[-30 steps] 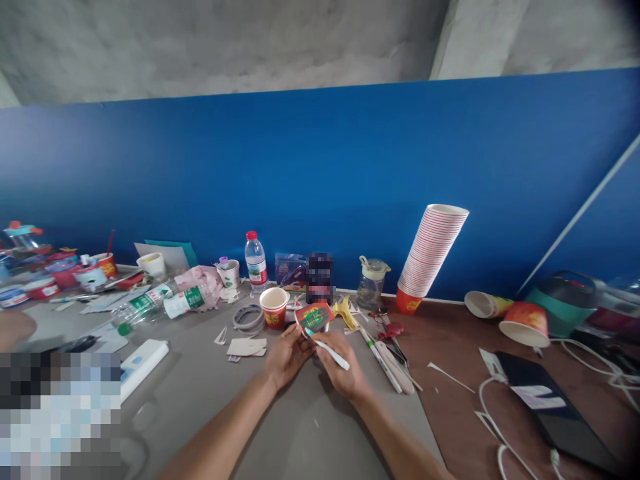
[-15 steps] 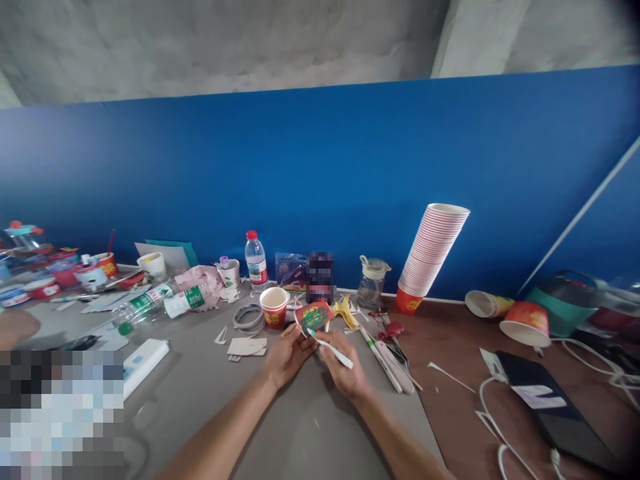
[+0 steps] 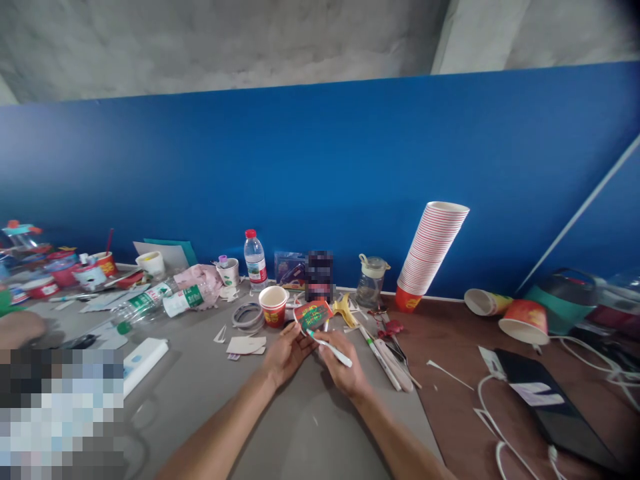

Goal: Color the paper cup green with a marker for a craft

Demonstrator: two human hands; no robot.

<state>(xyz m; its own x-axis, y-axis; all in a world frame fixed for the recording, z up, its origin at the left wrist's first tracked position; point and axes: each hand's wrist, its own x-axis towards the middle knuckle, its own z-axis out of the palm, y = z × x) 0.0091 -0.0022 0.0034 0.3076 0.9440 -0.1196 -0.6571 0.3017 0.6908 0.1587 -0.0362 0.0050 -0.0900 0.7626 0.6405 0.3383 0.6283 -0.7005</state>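
Observation:
My left hand [image 3: 287, 355] grips a curved red paper piece [image 3: 313, 316], which looks like part of a paper cup, by its lower left edge. Green colouring covers much of its middle, around yellow characters. In my right hand [image 3: 344, 368] is a white marker [image 3: 334, 351] with a green tip end, pinched like a pen. Its tip meets the lower edge of the piece; whether it touches is too small to tell. Just left of the piece stands a red and white paper cup [image 3: 273, 308]. A yellow cut piece [image 3: 343, 311] lies to its right.
Behind stand a water bottle [image 3: 256, 261], a lidded glass jar [image 3: 371, 280] and a tall leaning stack of paper cups [image 3: 434, 250]. Tape rolls [image 3: 247, 318], paper scraps [image 3: 246, 345] and another marker [image 3: 383, 365] lie nearby. At far left is another person's hand [image 3: 20, 328]. A black tablet-like device [image 3: 565, 413] lies right.
My hands, the marker and the red piece hold nearly the same pose. At the far left, the other person's hand has shifted slightly and something green now shows beside it.

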